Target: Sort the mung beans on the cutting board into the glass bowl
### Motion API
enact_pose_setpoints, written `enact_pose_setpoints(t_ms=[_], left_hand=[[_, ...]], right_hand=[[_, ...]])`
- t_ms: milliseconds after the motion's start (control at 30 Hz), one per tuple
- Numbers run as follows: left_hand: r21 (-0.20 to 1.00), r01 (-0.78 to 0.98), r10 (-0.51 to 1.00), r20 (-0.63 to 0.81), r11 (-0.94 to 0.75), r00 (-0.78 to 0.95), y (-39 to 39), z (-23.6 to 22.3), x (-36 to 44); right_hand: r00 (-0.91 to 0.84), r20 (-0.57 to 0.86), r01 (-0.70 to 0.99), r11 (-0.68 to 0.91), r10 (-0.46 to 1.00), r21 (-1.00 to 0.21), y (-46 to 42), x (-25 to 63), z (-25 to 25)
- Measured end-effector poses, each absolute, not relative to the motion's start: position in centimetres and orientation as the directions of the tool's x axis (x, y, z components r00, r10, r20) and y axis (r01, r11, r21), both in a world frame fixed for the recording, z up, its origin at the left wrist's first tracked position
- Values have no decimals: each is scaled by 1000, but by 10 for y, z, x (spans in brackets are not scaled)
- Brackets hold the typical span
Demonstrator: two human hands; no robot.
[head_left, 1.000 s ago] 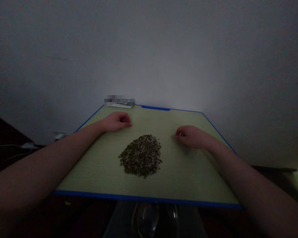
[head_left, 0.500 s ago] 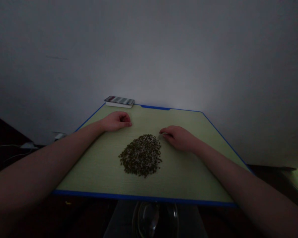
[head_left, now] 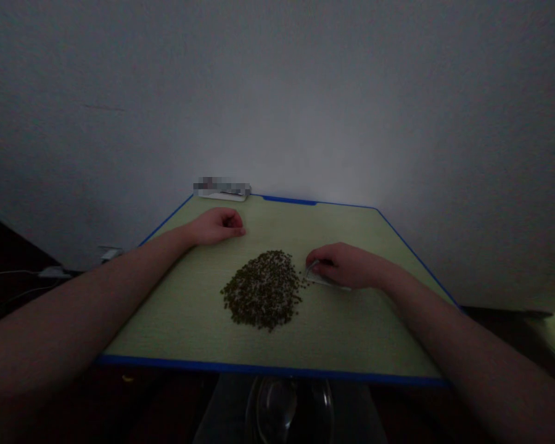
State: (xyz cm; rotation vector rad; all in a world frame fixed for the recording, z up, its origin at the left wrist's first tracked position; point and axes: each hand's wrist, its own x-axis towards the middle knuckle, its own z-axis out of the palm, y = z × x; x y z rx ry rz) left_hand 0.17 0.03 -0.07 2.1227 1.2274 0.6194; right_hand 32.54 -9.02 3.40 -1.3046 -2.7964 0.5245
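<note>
A heap of small green and pale grains, like beans mixed with lighter ones (head_left: 261, 293), lies in the middle of the light green table (head_left: 351, 333). My left hand (head_left: 219, 226) rests on the table behind and left of the heap, its fingers curled in loosely, with nothing visible in them. To the right of the heap, my right hand (head_left: 345, 264) is closed on a thin, clear plastic piece (head_left: 315, 275). Its near edge lies low along the tabletop, and the hand covers much of it. A few grains sit by its left end.
At the table's far left corner is a white box (head_left: 224, 196) with a blurred flat item on top. A clear glass bowl (head_left: 330, 410) is below the front edge, between my legs. The wall (head_left: 287, 111) rises behind the table. White cables (head_left: 16, 272) run at the left.
My right hand has moved right and a little nearer to me, away from the heap, and more of the clear plastic piece shows. My left hand has stayed put.
</note>
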Motion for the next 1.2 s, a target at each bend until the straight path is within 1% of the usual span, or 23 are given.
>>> enact_pose_setpoints(t_ms=[200, 433, 567, 800, 1200], left_hand=[[701, 600, 885, 94, -385, 457, -1, -1, 2], [705, 602, 890, 92, -374, 446, -2, 1, 4], [685, 613, 884, 102, -394, 455, 0, -1, 2], [683, 609, 880, 109, -404, 462, 2, -3, 1], [688, 610, 885, 104, -394, 454, 1, -2, 1]], right_hand=[[-586, -127, 801, 549, 800, -238, -95, 329, 41], [-486, -75, 861, 462, 871, -212, -86, 332, 35], [-536, -114, 830, 499, 836, -249, -88, 333, 36], [-607, -218, 786, 536, 765, -308, -97, 335, 43], [-638, -196, 761, 571, 745, -307, -99, 330, 39]])
